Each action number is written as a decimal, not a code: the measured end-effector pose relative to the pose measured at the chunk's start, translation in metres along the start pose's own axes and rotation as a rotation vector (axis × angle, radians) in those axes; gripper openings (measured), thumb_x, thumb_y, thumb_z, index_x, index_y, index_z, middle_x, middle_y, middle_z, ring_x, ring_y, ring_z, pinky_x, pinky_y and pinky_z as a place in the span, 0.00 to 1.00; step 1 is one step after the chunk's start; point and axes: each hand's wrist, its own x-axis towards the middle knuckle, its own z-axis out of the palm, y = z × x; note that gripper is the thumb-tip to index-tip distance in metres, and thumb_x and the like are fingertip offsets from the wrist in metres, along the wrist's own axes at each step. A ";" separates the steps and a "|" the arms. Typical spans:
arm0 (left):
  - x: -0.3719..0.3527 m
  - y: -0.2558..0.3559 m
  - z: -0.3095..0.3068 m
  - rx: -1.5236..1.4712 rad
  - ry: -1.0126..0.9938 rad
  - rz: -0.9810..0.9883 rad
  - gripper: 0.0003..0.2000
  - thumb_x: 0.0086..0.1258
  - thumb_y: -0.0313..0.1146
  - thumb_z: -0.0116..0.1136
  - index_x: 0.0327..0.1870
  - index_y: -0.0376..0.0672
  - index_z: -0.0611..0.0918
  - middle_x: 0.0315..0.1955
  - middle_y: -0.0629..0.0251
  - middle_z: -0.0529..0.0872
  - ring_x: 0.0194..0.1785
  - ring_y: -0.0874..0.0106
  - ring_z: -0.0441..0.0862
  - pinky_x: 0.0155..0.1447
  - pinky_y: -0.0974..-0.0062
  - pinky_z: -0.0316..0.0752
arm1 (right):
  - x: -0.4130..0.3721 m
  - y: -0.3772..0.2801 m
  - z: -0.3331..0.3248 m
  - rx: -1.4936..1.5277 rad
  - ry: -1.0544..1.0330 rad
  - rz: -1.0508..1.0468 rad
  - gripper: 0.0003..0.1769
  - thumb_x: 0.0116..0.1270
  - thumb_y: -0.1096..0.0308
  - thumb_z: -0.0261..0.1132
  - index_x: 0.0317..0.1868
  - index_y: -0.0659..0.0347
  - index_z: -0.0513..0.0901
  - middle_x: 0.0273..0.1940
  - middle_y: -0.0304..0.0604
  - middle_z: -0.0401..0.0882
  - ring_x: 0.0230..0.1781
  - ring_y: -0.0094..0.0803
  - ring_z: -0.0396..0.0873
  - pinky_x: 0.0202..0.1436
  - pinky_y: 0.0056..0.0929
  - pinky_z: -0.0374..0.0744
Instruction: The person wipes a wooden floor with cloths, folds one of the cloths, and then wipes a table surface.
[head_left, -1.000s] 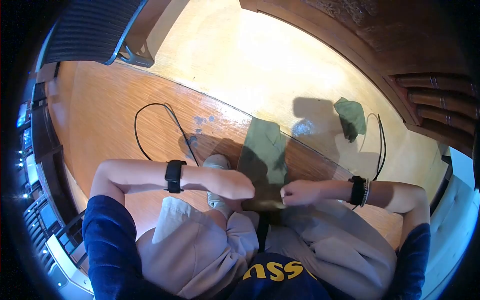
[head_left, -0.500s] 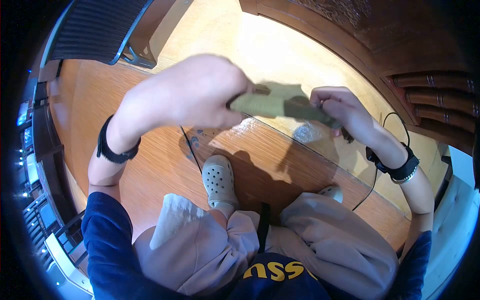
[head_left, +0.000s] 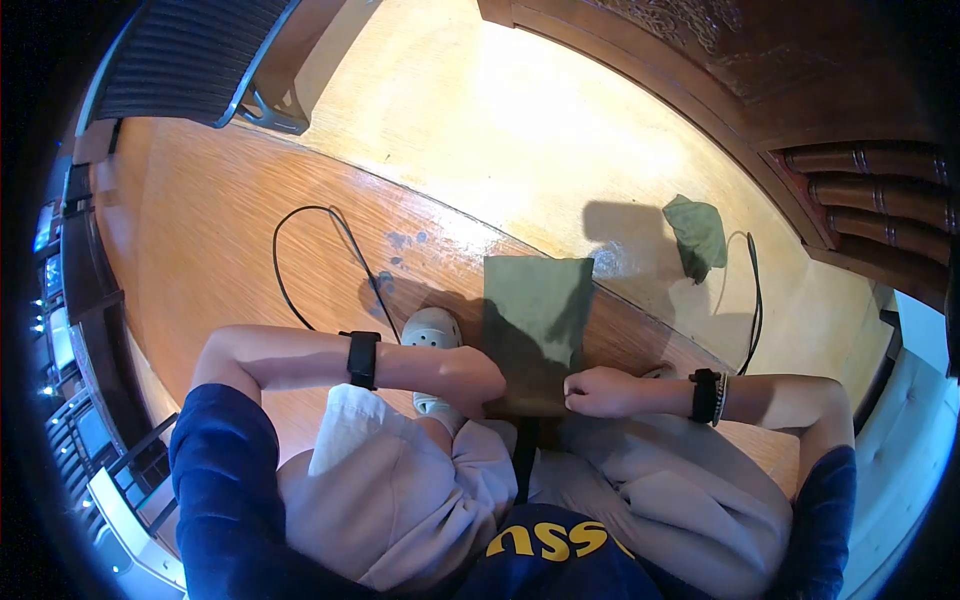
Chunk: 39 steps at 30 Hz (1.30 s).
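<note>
A flat, roughly rectangular olive-green cloth (head_left: 537, 310) stretches out in front of my knees, its far edge straight and shadows falling across it. My left hand (head_left: 470, 378) is closed at its near left corner, the fingertips mostly hidden. At the near right corner, my right hand (head_left: 598, 391) pinches the cloth with curled fingers. Another crumpled green cloth piece (head_left: 697, 235) lies on the floor to the right, apart from both hands.
Black cables (head_left: 300, 212) loop over the wooden floor (head_left: 230, 220) at left and right. A dark ribbed object (head_left: 190, 60) stands at upper left. Carved brown furniture (head_left: 800, 120) borders the right. My clog (head_left: 432, 327) is beside the cloth.
Both hands have come down and toward my body. The green cloth, blurred and bunched between them before, is now spread flat. The crumpled green piece on the right now shows fully.
</note>
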 end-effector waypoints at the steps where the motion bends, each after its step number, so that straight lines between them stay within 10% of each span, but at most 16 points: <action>1: 0.008 -0.007 0.009 -0.007 -0.017 0.008 0.13 0.56 0.38 0.56 0.37 0.38 0.81 0.29 0.46 0.82 0.37 0.51 0.81 0.38 0.57 0.75 | 0.002 0.004 -0.001 0.010 0.016 -0.032 0.18 0.62 0.57 0.53 0.39 0.64 0.79 0.34 0.55 0.80 0.37 0.49 0.79 0.42 0.44 0.75; 11: -0.008 -0.095 -0.056 -0.043 0.530 -0.296 0.18 0.59 0.38 0.59 0.47 0.37 0.74 0.37 0.49 0.79 0.42 0.52 0.79 0.46 0.60 0.76 | 0.037 0.054 -0.113 -0.041 0.640 0.016 0.12 0.60 0.66 0.59 0.43 0.62 0.77 0.33 0.46 0.78 0.35 0.34 0.77 0.40 0.32 0.75; 13: -0.008 -0.107 -0.058 0.027 0.785 -0.381 0.20 0.58 0.34 0.60 0.49 0.36 0.71 0.44 0.49 0.76 0.44 0.54 0.78 0.49 0.62 0.75 | 0.046 0.068 -0.117 -0.230 1.081 -0.172 0.14 0.61 0.67 0.59 0.47 0.61 0.75 0.34 0.44 0.77 0.34 0.31 0.76 0.38 0.31 0.74; 19: 0.018 -0.084 -0.033 0.274 0.796 -0.236 0.25 0.53 0.32 0.61 0.53 0.36 0.70 0.51 0.50 0.70 0.50 0.56 0.74 0.50 0.66 0.75 | 0.019 0.030 -0.100 -0.269 0.559 -0.042 0.18 0.60 0.68 0.58 0.50 0.66 0.70 0.42 0.53 0.73 0.44 0.44 0.76 0.45 0.38 0.75; 32: 0.058 -0.087 0.008 0.572 1.031 -0.335 0.33 0.51 0.40 0.65 0.59 0.40 0.67 0.48 0.56 0.70 0.51 0.61 0.69 0.54 0.66 0.69 | 0.071 0.043 -0.069 -1.007 0.825 -0.289 0.27 0.50 0.67 0.62 0.54 0.66 0.73 0.40 0.44 0.72 0.40 0.34 0.74 0.39 0.29 0.75; 39: 0.061 -0.092 0.009 0.506 0.965 -0.243 0.27 0.53 0.31 0.61 0.56 0.41 0.69 0.41 0.59 0.72 0.47 0.63 0.74 0.47 0.68 0.74 | 0.075 0.047 -0.067 -1.137 0.836 -0.360 0.07 0.50 0.69 0.58 0.32 0.57 0.75 0.31 0.37 0.71 0.34 0.30 0.74 0.34 0.25 0.73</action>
